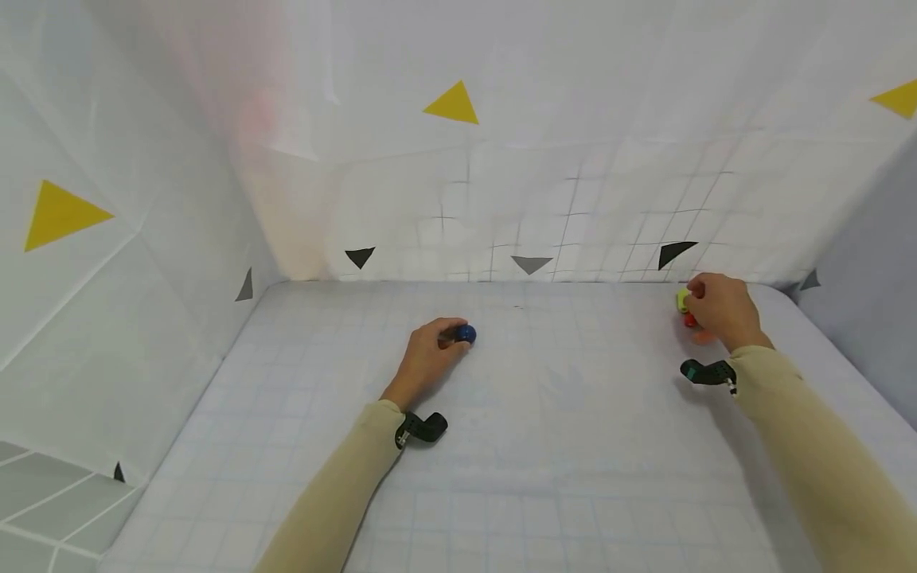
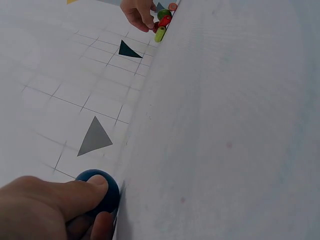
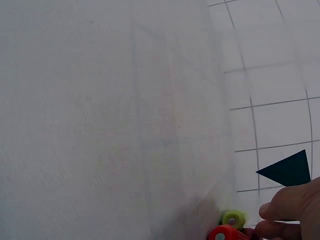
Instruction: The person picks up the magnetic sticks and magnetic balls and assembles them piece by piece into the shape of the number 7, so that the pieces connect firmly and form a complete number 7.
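My left hand (image 1: 430, 354) pinches a glossy dark blue ball (image 1: 466, 333) between thumb and fingers, low by the foot of the back wall. In the left wrist view the thumb lies over the blue ball (image 2: 107, 200). At the far right my right hand (image 1: 727, 306) bends over a small cluster of bright pieces. Among them are a yellow-green piece with a hole (image 3: 233, 219), a red piece with a hole (image 3: 225, 233) and a green round piece (image 2: 164, 14). A dark red piece (image 3: 248, 232) sits at the right fingertips; whether they grip it is unclear.
A white, faintly gridded table surface (image 1: 544, 446) meets the white back wall (image 1: 609, 159), marked with yellow, black and grey triangles. A side wall (image 1: 143, 263) stands on the left and a greyish one (image 1: 881, 278) on the right. An orange piece (image 1: 704, 337) shows beneath the right hand.
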Available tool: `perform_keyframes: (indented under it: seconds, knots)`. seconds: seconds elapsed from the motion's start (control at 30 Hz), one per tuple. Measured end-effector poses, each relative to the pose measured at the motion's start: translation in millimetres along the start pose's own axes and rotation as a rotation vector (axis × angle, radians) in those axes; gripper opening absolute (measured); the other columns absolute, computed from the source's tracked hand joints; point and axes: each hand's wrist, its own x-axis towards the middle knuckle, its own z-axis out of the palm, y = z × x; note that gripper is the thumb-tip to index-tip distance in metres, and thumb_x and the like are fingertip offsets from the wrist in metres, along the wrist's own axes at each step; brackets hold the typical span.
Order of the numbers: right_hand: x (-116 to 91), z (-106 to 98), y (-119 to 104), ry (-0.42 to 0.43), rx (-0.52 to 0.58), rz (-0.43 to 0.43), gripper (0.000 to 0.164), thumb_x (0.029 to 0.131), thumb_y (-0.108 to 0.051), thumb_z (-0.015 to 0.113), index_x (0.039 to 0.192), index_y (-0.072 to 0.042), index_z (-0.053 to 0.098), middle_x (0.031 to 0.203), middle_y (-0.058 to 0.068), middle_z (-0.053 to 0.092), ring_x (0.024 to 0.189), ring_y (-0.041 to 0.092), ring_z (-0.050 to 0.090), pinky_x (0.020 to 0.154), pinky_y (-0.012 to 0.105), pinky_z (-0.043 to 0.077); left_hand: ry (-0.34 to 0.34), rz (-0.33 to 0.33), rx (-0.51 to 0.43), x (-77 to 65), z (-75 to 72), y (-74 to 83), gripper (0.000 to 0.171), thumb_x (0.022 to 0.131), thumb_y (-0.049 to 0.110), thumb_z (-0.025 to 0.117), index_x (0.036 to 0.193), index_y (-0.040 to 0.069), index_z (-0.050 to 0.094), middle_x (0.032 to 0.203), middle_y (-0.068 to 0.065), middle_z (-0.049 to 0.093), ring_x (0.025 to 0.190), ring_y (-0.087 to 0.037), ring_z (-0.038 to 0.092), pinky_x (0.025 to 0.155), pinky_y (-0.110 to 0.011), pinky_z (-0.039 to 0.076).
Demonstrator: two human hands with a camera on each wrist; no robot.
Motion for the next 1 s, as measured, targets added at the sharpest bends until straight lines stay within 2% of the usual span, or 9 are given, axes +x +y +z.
perform_keyframes:
  seconds: [0.13,0.23,0.33,0.53,0.6,0.73,0.83,0.9,1.0]
  knots:
    - [2,2,2,-0.012,-0.042,0.008,0.034,0.099,-0.010,0.057,0.125,0.011,0.055,0.102,0.026,0.064,0.061,0.024,0.068,0.065,0.047,0.053,-0.008,0.001,0.001,1.3,2.0,0.9,0.040,0.098,0.014,0.075,0.137,0.011,0.067,0.123,-0.006,0.070,0.103,-0.018,0.066,0.093,-0.037,0.053]
    - [4,4,3,-0.015,-0.078,0.002,0.031,0.097,-0.011,0.057,0.120,0.010,0.057,0.092,0.021,0.065,0.062,0.024,0.065,0.060,0.043,0.051,-0.013,-0.006,-0.001,1.0,2.7,1.4,0.040,0.098,0.014,0.075,0.137,0.011,0.067,0.123,-0.005,0.070,0.103,-0.018,0.066,0.093,-0.036,0.052]
    - [4,5,3,-0.013,-0.100,0.002,0.030,0.094,-0.010,0.059,0.116,0.011,0.059,0.087,0.019,0.065,0.068,0.029,0.062,0.063,0.046,0.050,-0.018,-0.007,-0.001,1.0,2.8,1.6,0.040,0.098,0.015,0.075,0.137,0.011,0.067,0.123,-0.004,0.070,0.103,-0.018,0.065,0.093,-0.036,0.053]
    - [7,9,3,0.015,-0.066,-0.029,0.037,0.092,-0.008,0.065,0.123,0.012,0.060,0.109,0.027,0.063,0.093,0.043,0.059,0.078,0.057,0.049,-0.009,-0.001,-0.003,2.6,1.2,2.0,0.040,0.098,0.015,0.075,0.137,0.011,0.067,0.123,-0.004,0.069,0.104,-0.018,0.065,0.093,-0.037,0.053]
    - [7,11,3,0.009,-0.050,-0.031,0.038,0.092,-0.008,0.067,0.124,0.011,0.060,0.113,0.029,0.062,0.095,0.044,0.058,0.077,0.055,0.050,-0.007,-0.007,-0.001,2.7,0.5,1.7,0.040,0.098,0.015,0.075,0.137,0.011,0.067,0.123,-0.004,0.070,0.104,-0.018,0.065,0.094,-0.037,0.052]
    - [6,14,5,0.003,-0.047,-0.011,0.037,0.093,-0.010,0.068,0.124,0.009,0.061,0.115,0.030,0.061,0.093,0.045,0.060,0.065,0.048,0.054,-0.011,-0.021,0.000,2.8,1.6,1.2,0.040,0.098,0.015,0.075,0.137,0.012,0.067,0.123,-0.004,0.070,0.103,-0.017,0.065,0.093,-0.037,0.052]
    - [3,17,5,0.016,-0.061,-0.019,0.035,0.094,-0.011,0.067,0.124,0.007,0.061,0.117,0.031,0.062,0.098,0.049,0.058,0.077,0.057,0.050,-0.012,-0.027,-0.001,1.8,3.1,0.9,0.040,0.098,0.016,0.075,0.138,0.012,0.067,0.123,-0.003,0.070,0.104,-0.017,0.065,0.093,-0.037,0.052]
    - [1,19,5,0.030,-0.076,-0.036,0.033,0.094,-0.011,0.066,0.122,0.006,0.061,0.116,0.032,0.063,0.102,0.052,0.056,0.086,0.068,0.040,-0.014,-0.028,-0.002,1.1,3.5,0.9,0.040,0.098,0.016,0.075,0.138,0.012,0.067,0.123,-0.003,0.070,0.103,-0.017,0.065,0.093,-0.037,0.052]
    - [-1,21,4,0.066,-0.098,-0.063,0.032,0.093,-0.011,0.065,0.120,0.007,0.061,0.114,0.032,0.065,0.106,0.056,0.051,0.086,0.074,0.028,-0.019,-0.022,0.000,0.7,3.1,1.8,0.040,0.098,0.016,0.075,0.138,0.012,0.067,0.123,-0.003,0.069,0.104,-0.017,0.065,0.093,-0.037,0.052]
